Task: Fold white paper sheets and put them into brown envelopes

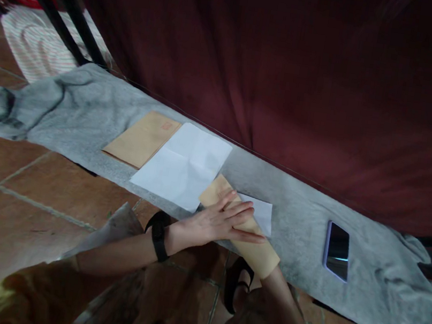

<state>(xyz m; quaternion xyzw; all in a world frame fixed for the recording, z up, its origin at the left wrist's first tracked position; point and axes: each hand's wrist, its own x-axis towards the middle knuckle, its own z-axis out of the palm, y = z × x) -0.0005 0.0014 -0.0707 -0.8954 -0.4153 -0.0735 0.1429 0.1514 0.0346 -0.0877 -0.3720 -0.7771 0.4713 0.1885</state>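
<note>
My left hand (223, 220) lies flat, fingers stretched out, on a brown envelope (257, 252) at the front edge of a narrow surface covered in grey cloth (300, 218). The envelope's lower end hangs over that edge. A folded white sheet (259, 212) pokes out from under the envelope beside my fingertips. A black band sits on my left wrist (160, 235). My right forearm (283, 307) reaches up to the envelope's lower end. The right hand itself is hidden behind the envelope.
A creased white sheet (185, 165) lies unfolded to the left, overlapping a second brown envelope (142, 137). A phone (336, 250) rests face up on the cloth to the right. A dark red curtain (296, 60) hangs behind. Below are the tiled floor (32, 194) and my sandalled foot (238, 284).
</note>
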